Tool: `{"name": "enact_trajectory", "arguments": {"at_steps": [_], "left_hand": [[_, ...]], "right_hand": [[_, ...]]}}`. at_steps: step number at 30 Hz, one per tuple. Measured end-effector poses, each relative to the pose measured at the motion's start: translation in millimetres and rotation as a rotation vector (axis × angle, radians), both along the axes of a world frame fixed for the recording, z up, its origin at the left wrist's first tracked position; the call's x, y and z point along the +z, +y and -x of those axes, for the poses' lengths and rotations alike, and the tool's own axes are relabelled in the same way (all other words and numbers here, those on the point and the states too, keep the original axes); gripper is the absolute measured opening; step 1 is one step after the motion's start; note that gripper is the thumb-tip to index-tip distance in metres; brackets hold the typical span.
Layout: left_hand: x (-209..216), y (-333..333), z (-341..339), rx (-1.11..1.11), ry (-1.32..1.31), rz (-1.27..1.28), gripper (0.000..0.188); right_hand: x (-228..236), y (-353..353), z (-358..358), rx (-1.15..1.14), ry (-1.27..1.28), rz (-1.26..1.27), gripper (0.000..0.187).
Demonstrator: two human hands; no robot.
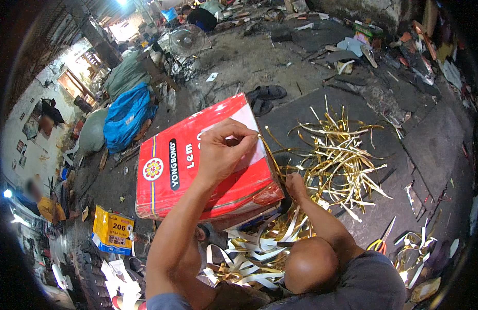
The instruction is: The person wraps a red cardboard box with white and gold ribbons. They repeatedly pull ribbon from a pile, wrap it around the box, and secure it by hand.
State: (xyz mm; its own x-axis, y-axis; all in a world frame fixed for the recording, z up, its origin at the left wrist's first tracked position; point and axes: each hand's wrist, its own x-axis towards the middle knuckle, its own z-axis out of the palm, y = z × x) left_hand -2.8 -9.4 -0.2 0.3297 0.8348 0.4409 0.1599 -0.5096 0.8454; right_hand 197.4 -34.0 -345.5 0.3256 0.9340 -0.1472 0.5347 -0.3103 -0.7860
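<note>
A large red cardboard box (218, 191) stands tilted in front of me, with a pale pink patch on its upper face. My left hand (226, 147) rests over that patch, thumb and forefinger pinched at the box's far right edge. A tiny pale tip shows between those fingertips; what it belongs to is unclear. Beside the box's right side, my right hand (295, 187) is closed low down, its fingers partly hidden and its contents not readable. Shiny gold strips (337, 160) lie in a loose heap just beyond it. More gold and white strips (254, 253) spread between my legs.
Scissors with yellow-and-red handles (378, 245) lie at right. A yellow packet (113, 231) sits left of the box. Dark sandals (267, 95) are behind it. Farther off are a blue sack (128, 119), a fan (189, 41) and scraps along the right wall. Other people sit at far left and back.
</note>
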Motion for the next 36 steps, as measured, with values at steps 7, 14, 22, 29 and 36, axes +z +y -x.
{"name": "enact_trajectory", "arguments": {"at_steps": [7, 14, 22, 29, 36], "left_hand": [[-4, 1, 9, 0.029, 0.026, -0.026, 0.009], [5, 9, 3, -0.048, 0.15, -0.253, 0.014], [8, -5, 14, -0.019, 0.383, -0.496, 0.026], [12, -12, 18, -0.016, 0.457, -0.561, 0.037], [-29, -126, -12, -0.086, 0.378, -0.897, 0.031]], "right_hand": [[-36, -15, -6, 0.108, -0.233, 0.056, 0.026], [-103, -11, -25, 0.127, -0.341, 0.17, 0.026], [-89, -27, -34, 0.022, -0.239, 0.074, 0.021], [-69, -49, -49, 0.103, -0.505, 0.168, 0.032], [-43, -39, -121, -0.358, 1.13, 0.191, 0.018]]}}
